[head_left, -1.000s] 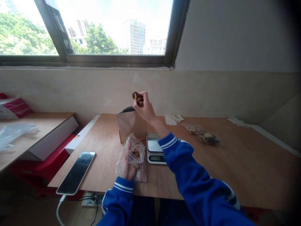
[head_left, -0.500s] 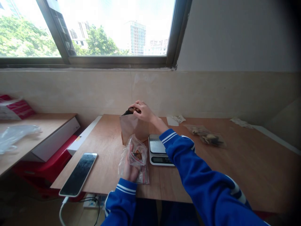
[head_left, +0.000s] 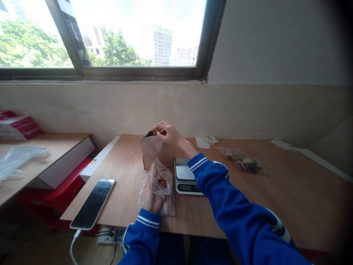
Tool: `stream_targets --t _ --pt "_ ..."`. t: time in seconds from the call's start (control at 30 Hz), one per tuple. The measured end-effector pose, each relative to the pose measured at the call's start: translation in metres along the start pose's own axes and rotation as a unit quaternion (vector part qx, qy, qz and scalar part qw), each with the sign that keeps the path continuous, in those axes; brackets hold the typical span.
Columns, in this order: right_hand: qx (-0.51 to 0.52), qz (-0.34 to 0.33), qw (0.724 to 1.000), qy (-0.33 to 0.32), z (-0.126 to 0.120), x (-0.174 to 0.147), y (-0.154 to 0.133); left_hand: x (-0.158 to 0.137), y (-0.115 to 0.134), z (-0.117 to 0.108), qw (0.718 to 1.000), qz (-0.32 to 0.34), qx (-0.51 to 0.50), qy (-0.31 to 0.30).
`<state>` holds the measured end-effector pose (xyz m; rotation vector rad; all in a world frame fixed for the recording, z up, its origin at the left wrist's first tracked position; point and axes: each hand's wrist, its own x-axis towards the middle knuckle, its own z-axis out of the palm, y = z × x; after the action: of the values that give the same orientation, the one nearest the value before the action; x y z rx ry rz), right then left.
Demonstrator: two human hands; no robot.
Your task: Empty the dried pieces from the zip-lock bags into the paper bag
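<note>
My left hand (head_left: 153, 198) holds a clear zip-lock bag (head_left: 161, 169) from below, its mouth gaping upward. A few orange-brown dried pieces (head_left: 161, 181) lie inside it. More clear zip-lock plastic (head_left: 168, 208) lies flat under that hand. Behind stands an upright brown paper bag (head_left: 157, 151) with a dark inside. At its open top, my right hand (head_left: 168, 133) curls its fingers round brown dried pieces (head_left: 160, 131); the fingertips are partly hidden. A white kitchen scale (head_left: 183, 176) with a metal plate sits beside the bags, partly under my right sleeve.
A smartphone (head_left: 93, 204) with a white cable lies at the left table edge. To the right is a clear bag of dried pieces (head_left: 245, 162). Crumpled tissue (head_left: 209, 140) lies near the wall. A red stool (head_left: 60, 191) stands between this table and another one (head_left: 66, 138).
My right hand has sunk very slightly at the paper bag's mouth, its fingers still curled. My left hand and the zip-lock bag stay in place.
</note>
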<state>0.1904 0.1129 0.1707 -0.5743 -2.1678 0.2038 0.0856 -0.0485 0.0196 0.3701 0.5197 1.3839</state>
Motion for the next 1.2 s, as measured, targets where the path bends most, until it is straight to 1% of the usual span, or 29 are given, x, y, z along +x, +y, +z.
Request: stream_targets --t 0.23,0.33,0.4,0.47,0.57,0.73,0.83,0.97,1.1,1.2 --pt "0.036 0.006 0.999 0.028 0.0 0.0 -0.003 0.0 0.001 0.0 0.999 0.001 0.033 0.027" --pt "0.056 0.013 0.998 0.035 -0.001 0.0 -0.006 -0.002 0.001 0.0 0.999 -0.005 0.028 0.015" --pt "0.074 0.028 0.996 0.033 -0.001 0.0 -0.007 -0.002 0.001 0.0 1.0 0.0 0.02 0.008" --pt "0.084 0.051 0.995 0.031 -0.001 0.0 -0.006 -0.003 0.001 0.0 1.0 0.002 0.02 0.014" --pt "0.074 0.07 0.994 0.03 0.001 0.001 -0.004 -0.002 0.001 -0.001 0.999 -0.002 0.025 0.024" --pt "0.061 0.08 0.995 0.029 0.002 0.001 -0.002 -0.002 0.001 0.0 1.0 0.0 0.007 -0.001" --pt "0.065 0.069 0.995 0.029 0.003 0.002 -0.002 -0.003 0.001 0.002 1.0 0.007 0.019 0.004" --pt "0.042 0.059 0.995 0.067 0.007 0.005 0.001 -0.003 0.001 0.002 0.998 0.015 0.042 0.035" --pt "0.046 0.095 0.987 0.125 0.014 0.009 0.006 -0.003 0.001 0.001 0.998 0.014 0.024 0.052" --pt "0.02 0.129 0.983 0.128 0.016 0.009 0.008 -0.003 0.001 0.002 0.999 0.008 -0.007 0.052"
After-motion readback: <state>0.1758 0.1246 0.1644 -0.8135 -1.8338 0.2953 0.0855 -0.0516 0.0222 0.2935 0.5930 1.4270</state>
